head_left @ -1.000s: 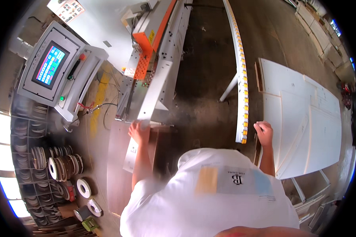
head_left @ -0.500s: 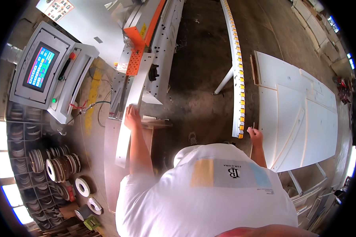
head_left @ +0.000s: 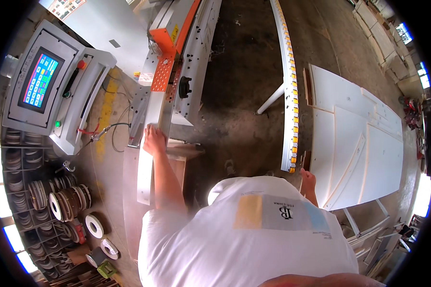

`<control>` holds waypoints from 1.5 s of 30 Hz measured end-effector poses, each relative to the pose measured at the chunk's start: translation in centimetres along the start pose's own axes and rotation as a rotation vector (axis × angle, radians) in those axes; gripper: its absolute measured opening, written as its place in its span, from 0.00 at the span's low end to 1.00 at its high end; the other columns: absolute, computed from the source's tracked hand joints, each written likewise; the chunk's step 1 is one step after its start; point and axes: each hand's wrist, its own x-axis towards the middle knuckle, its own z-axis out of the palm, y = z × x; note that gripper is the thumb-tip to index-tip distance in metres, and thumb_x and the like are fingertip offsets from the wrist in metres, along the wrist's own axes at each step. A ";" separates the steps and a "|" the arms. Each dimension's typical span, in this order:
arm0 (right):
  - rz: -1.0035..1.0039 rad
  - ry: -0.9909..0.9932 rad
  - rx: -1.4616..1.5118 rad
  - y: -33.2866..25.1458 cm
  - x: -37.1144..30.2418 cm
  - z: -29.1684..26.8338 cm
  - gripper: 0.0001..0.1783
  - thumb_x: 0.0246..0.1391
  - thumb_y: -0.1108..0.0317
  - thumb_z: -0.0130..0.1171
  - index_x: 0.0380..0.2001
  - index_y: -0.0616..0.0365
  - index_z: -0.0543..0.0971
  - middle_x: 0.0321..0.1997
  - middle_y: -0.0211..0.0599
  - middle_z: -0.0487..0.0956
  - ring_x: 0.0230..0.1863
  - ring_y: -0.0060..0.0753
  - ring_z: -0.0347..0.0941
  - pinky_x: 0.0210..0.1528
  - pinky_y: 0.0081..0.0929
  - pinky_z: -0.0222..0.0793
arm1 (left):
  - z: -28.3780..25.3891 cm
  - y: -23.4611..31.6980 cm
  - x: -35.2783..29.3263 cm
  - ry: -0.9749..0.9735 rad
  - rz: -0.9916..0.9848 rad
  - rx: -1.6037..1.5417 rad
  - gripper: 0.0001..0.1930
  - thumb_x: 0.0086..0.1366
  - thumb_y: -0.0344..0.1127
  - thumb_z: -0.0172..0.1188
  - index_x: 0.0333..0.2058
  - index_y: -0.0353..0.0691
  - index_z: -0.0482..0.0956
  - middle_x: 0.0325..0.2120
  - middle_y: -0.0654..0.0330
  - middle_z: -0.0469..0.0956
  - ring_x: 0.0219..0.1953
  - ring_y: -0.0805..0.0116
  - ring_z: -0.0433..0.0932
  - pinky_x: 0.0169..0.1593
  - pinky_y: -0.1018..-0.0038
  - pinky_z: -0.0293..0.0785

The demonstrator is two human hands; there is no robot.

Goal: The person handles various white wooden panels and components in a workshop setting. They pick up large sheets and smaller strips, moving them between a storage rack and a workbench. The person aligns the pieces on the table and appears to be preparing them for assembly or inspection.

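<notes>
A long, narrow white board (head_left: 145, 174) lies lengthwise along the bed of a machine with an orange perforated guard (head_left: 165, 71). Its far end reaches up to that guard. My left hand (head_left: 154, 140) is closed over the board about midway, with the fingers bent across its top face. Under the board's near part is a brown-grey tabletop (head_left: 131, 210). My right hand (head_left: 308, 181) is at my right side, below the end of the roller rail, with its fingers curled together. Something thin seems to poke from them, too small to name.
The roller rail (head_left: 289, 110), with yellow rollers, stands on a leg at right. Beyond it, white panels (head_left: 354, 143) lie stacked. At left are a control console (head_left: 43, 76) with a lit screen and a rack of edge-banding rolls (head_left: 69, 205). A cable hangs beside the console.
The white board has turned and shifted left, so its far end now lines up with the orange guard. My left hand has moved with it. My right hand has dropped slightly.
</notes>
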 end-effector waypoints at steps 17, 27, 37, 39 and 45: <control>-0.058 -0.104 0.041 1.3 -1.0 -2.6 0.23 0.61 0.49 0.61 0.31 0.61 0.84 0.24 0.37 0.81 0.30 0.27 0.76 0.38 0.29 0.70 | 3.5 9.9 6.6 0.101 0.233 -0.127 0.19 0.67 0.37 0.54 0.56 0.45 0.75 0.63 0.61 0.72 0.68 0.57 0.65 0.63 0.60 0.70; 0.201 -0.086 -0.088 14.1 -4.4 -2.9 0.24 0.63 0.46 0.54 0.39 0.57 0.85 0.40 0.50 0.83 0.45 0.52 0.80 0.49 0.40 0.73 | -1.7 27.0 -24.7 -0.384 0.885 -0.828 0.15 0.63 0.30 0.62 0.48 0.40 0.80 0.48 0.52 0.81 0.50 0.49 0.79 0.54 0.60 0.77; 0.625 0.334 0.101 26.9 -4.1 -7.0 0.27 0.54 0.45 0.62 0.48 0.53 0.82 0.53 0.43 0.82 0.55 0.49 0.77 0.58 0.42 0.72 | -3.9 33.6 -35.6 -0.868 1.180 -0.641 0.07 0.64 0.34 0.62 0.39 0.42 0.83 0.34 0.56 0.83 0.36 0.57 0.83 0.39 0.65 0.80; 0.687 0.406 0.093 30.2 -3.4 -7.2 0.31 0.52 0.45 0.64 0.52 0.54 0.81 0.57 0.43 0.80 0.59 0.48 0.75 0.61 0.42 0.70 | -3.3 35.2 -34.9 -0.833 1.239 -0.648 0.04 0.65 0.33 0.61 0.37 0.41 0.81 0.32 0.58 0.82 0.32 0.60 0.82 0.35 0.66 0.79; 0.820 0.506 -0.033 35.5 1.4 -10.8 0.49 0.45 0.40 0.70 0.64 0.60 0.70 0.65 0.49 0.73 0.66 0.50 0.68 0.66 0.46 0.66 | -4.2 37.7 -35.5 -0.884 1.043 -0.281 0.09 0.66 0.43 0.58 0.34 0.43 0.78 0.27 0.54 0.83 0.33 0.50 0.82 0.37 0.58 0.77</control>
